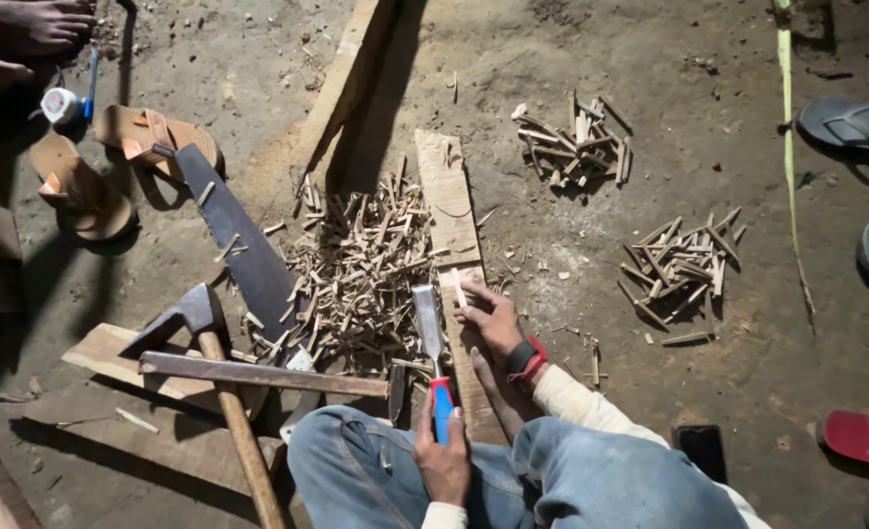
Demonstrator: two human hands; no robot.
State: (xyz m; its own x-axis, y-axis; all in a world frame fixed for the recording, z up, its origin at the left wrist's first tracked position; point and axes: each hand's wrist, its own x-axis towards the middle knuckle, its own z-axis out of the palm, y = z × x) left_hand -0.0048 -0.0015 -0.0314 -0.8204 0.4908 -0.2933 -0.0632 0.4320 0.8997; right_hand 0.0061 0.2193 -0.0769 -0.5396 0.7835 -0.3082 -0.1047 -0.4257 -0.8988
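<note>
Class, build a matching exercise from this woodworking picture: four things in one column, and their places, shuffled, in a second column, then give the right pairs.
Things:
1. chisel
2. saw
3. axe
4. red sandal

Places:
A. at the right edge of the ground
B. held in the left hand, blade beside the plank
C. head on a board, left of the knees
D. flat on the dirt, left of the big chip pile

Pairs: 1-B, 2-D, 3-C, 4-A

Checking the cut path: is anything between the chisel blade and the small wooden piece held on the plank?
Nothing visible: the blue-and-red-handled chisel in the left hand stands beside the pale wooden sliver that the right hand pins to the long plank.
</note>
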